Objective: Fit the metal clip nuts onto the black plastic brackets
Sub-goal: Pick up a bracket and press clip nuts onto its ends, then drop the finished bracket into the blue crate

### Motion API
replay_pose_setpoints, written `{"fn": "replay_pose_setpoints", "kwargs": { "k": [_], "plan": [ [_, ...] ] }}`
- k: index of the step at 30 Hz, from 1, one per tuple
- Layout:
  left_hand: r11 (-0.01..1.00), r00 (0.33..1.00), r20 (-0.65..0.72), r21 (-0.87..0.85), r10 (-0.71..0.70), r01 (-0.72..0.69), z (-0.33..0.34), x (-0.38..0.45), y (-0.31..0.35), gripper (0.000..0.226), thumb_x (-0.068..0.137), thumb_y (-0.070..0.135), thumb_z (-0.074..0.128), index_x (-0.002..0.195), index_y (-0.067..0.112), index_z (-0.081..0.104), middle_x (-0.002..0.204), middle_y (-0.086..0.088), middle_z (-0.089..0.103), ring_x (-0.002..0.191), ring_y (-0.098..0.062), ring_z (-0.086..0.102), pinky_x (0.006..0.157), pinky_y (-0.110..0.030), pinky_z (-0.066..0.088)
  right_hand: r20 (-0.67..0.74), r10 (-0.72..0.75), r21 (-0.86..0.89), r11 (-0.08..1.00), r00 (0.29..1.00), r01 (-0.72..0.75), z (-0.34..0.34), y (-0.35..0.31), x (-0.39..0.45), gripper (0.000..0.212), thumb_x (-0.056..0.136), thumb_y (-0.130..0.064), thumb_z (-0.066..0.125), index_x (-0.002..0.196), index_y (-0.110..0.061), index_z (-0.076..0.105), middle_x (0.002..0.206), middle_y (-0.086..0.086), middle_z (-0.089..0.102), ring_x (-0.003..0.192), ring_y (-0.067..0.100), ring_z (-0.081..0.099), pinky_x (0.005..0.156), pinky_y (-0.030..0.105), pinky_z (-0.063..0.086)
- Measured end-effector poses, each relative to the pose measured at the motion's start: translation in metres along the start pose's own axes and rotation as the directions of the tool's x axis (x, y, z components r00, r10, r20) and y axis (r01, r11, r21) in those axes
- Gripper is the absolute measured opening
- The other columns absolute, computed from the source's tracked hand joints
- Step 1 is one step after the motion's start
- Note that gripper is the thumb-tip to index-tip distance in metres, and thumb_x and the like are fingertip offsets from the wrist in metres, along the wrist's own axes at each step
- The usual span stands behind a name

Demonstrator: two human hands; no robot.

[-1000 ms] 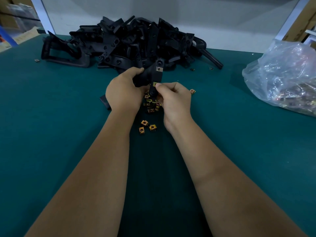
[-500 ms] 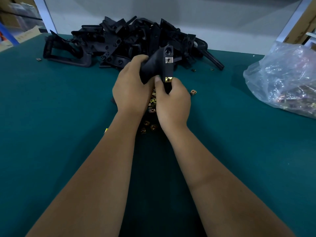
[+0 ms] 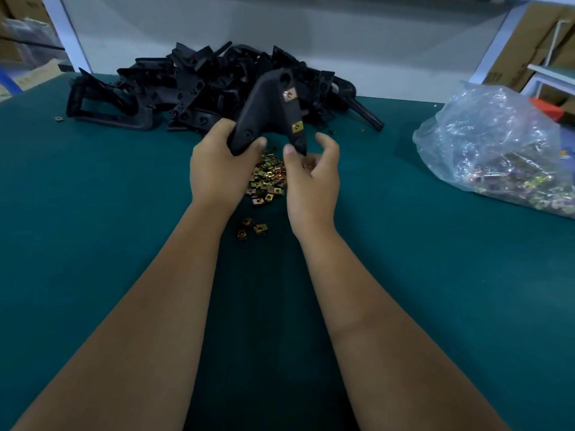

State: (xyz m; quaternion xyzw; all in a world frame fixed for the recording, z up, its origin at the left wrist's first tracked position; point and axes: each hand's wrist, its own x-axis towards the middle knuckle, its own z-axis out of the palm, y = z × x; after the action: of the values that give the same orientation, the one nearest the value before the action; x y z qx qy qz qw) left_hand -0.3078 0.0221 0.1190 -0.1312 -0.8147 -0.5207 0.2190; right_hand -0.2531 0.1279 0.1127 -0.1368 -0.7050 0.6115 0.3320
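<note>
Above the middle of the green worktop [image 3: 93, 213], the left hand [image 3: 214, 169] grips one leg of a black plastic bracket [image 3: 267, 98], fingers and thumb curled round its lower end so that the bent part rises clear of the surface. Two metal clip nuts sit on the bracket's other leg: an upper clip nut [image 3: 288, 95] near the bend and a lower clip nut [image 3: 297, 127], brass-coloured, further down toward the tip. The right hand [image 3: 311, 178] is just beside that tip, fingers loosely curved and spread, thumb raised; it holds nothing that can be seen, and whether it touches the bracket's end cannot be told.

Beneath and between the two hands lies a heap of loose clip nuts [image 3: 267, 180], with three stray clip nuts [image 3: 252, 228] lying a little nearer the person between the forearms. Behind the held bracket, against the pale wall, a large pile of black brackets [image 3: 193, 88] is stacked in a tangle. A single clip nut [image 3: 59, 119] lies apart at the left end of that pile. On the right of the worktop a clear plastic bag [image 3: 491, 138] slumps open-mouthed, filled with more clip nuts. Cardboard boxes [image 3: 544, 32] stand beyond the worktop's far right corner.
</note>
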Motion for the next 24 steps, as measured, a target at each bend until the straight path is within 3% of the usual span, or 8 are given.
{"fn": "replay_pose_setpoints", "kwargs": {
  "k": [2,5,6,10,14,18,21,24],
  "plan": [
    [1.000,1.000,0.019,-0.025,-0.006,0.006,0.003,-0.005,0.008,0.025,0.088,0.038,0.066,0.077,0.023,0.050,0.064,0.010,0.048,0.057,0.002,0.044,0.052,-0.018,0.032,-0.013,0.060,0.033,0.998,0.998,-0.059,-0.006,-0.001,-0.002,0.040,0.093,-0.034,0.063,0.128,-0.020,0.049,0.077,-0.014,0.056,0.068,-0.011,0.055,0.062,0.005,0.041],
    [0.995,0.997,0.069,-0.097,-0.019,0.026,0.017,-0.013,0.030,0.031,0.092,0.034,0.063,0.072,0.021,0.043,0.062,0.008,0.045,0.053,-0.001,0.040,0.049,-0.015,0.032,0.015,0.136,0.092,0.986,0.991,-0.137,-0.016,-0.003,-0.007,0.018,0.096,-0.030,0.059,0.109,-0.019,0.061,0.086,-0.011,0.061,0.078,0.000,0.058,0.079,0.028,0.051],
    [0.988,0.996,0.086,-0.146,-0.037,0.050,0.023,-0.016,0.039,0.033,0.094,0.032,0.062,0.072,0.018,0.041,0.062,0.008,0.043,0.052,-0.002,0.038,0.049,-0.015,0.032,0.030,0.151,0.104,0.983,0.988,-0.153,-0.019,-0.004,-0.009,0.012,0.098,-0.029,0.056,0.100,-0.019,0.063,0.086,-0.010,0.063,0.079,0.004,0.059,0.079,0.031,0.051],
    [0.913,0.973,0.198,-0.363,-0.118,0.184,0.052,-0.034,0.080,0.035,0.101,0.025,0.050,0.069,0.021,0.036,0.064,0.006,0.040,0.054,-0.005,0.038,0.054,-0.020,0.034,0.014,0.204,0.218,0.955,0.979,-0.202,-0.036,-0.006,-0.019,0.034,0.103,-0.026,0.046,0.079,-0.006,0.059,0.069,0.001,0.057,0.065,0.015,0.052,0.061,0.030,0.040],
    [0.924,0.952,0.306,-0.367,0.007,0.111,0.081,-0.058,0.119,0.029,0.101,0.025,0.047,0.073,0.022,0.042,0.068,0.006,0.047,0.057,-0.003,0.043,0.053,-0.016,0.035,-0.171,0.255,0.329,0.925,0.952,-0.189,-0.078,-0.017,-0.021,0.033,0.102,-0.021,0.047,0.072,-0.009,0.052,0.066,0.004,0.053,0.064,0.020,0.049,0.060,0.034,0.042],
    [0.922,0.828,0.545,-0.374,0.132,0.099,0.118,-0.094,0.165,0.023,0.099,0.027,0.050,0.076,0.024,0.051,0.067,0.012,0.052,0.065,-0.005,0.047,0.063,-0.025,0.038,-0.476,0.200,0.207,0.972,0.856,-0.112,-0.148,-0.027,-0.022,0.036,0.103,-0.018,0.042,0.067,-0.014,0.046,0.071,0.007,0.054,0.071,0.024,0.050,0.073,0.048,0.047],
    [0.880,0.696,0.684,-0.448,0.220,0.162,0.145,-0.145,0.209,0.019,0.098,0.023,0.053,0.080,0.020,0.056,0.071,0.008,0.057,0.070,-0.011,0.054,0.070,-0.030,0.044,-0.684,0.089,0.009,0.993,0.724,-0.114,-0.218,-0.032,-0.038,0.039,0.103,-0.022,0.042,0.064,-0.020,0.042,0.064,-0.003,0.051,0.065,0.019,0.046,0.067,0.042,0.041],
    [0.851,0.604,0.737,-0.495,0.303,0.176,0.162,-0.206,0.250,0.015,0.096,0.025,0.055,0.082,0.024,0.059,0.073,0.011,0.061,0.067,-0.001,0.056,0.065,-0.023,0.043,-0.796,-0.024,-0.139,0.980,0.604,-0.143,-0.289,-0.030,-0.070,0.037,0.103,-0.023,0.042,0.066,-0.022,0.041,0.064,-0.006,0.049,0.065,0.017,0.044,0.064,0.037,0.034]
  ]
}}
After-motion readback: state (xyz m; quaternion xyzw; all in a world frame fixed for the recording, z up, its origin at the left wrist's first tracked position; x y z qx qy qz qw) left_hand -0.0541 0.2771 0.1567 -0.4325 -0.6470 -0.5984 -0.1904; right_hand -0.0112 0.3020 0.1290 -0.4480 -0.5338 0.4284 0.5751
